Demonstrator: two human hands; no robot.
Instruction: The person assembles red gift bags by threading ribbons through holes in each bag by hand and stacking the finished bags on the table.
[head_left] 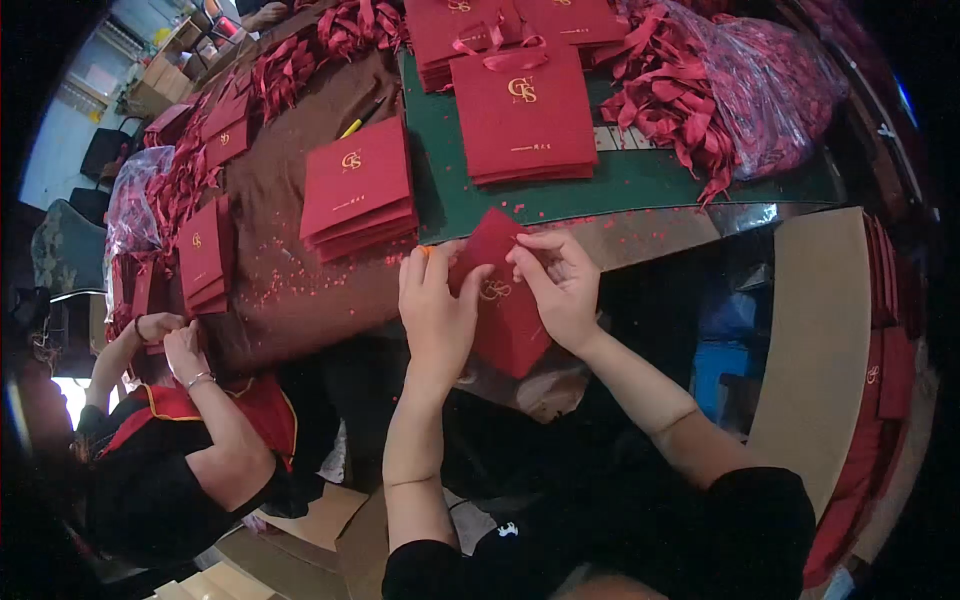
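The left hand (437,312) grips a red bag (510,335) with a gold "S" monogram (495,290); the right hand (565,288) pinches its edge; red ribbons (662,105) spill from clear plastic (775,90).

My left hand (430,312) covers the left side of the red bag (512,340) I hold. My right hand (565,292) hides the spot where its fingertips close; whether they pinch anything besides the bag's edge is too small to tell. The gold emblem (495,289) there looks blurred to me. On the counter (436,172), I can't read the fine print (545,148) on the front stack of bags (525,118). The top edge cuts off the rear bags (430,38). A co-worker's hands (183,353) mostly hide what they hold.
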